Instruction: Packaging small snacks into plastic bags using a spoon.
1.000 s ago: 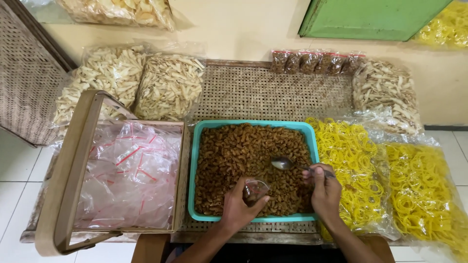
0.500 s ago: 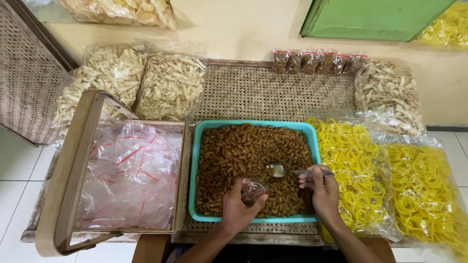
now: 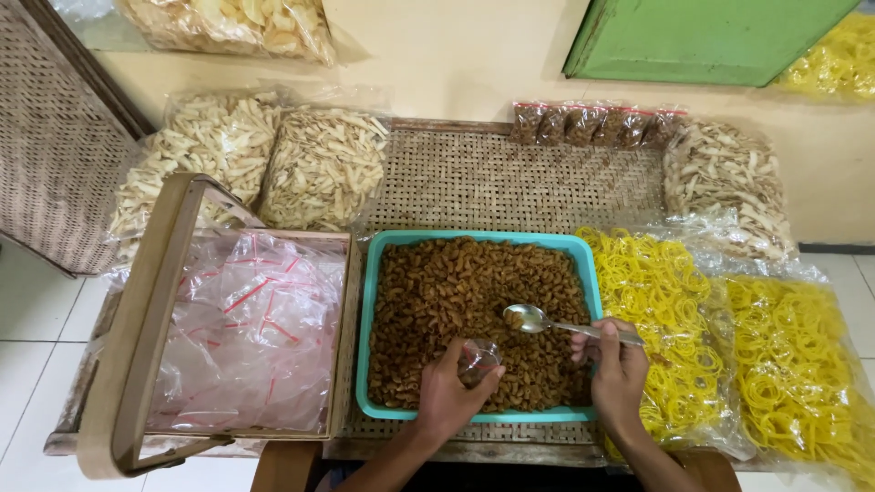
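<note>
While my left hand (image 3: 448, 394) grips a small clear bag (image 3: 478, 357), my right hand (image 3: 618, 364) holds the spoon (image 3: 533, 319), loaded; tipping it in needs alignment.

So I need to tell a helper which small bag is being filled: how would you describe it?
Find the turquoise tray of brown curled snacks in the middle of the woven table. At its near edge the left hand holds a small clear bag, mouth up beside the spoon. Unlike the big sealed bags around, it is tiny and open.
</note>
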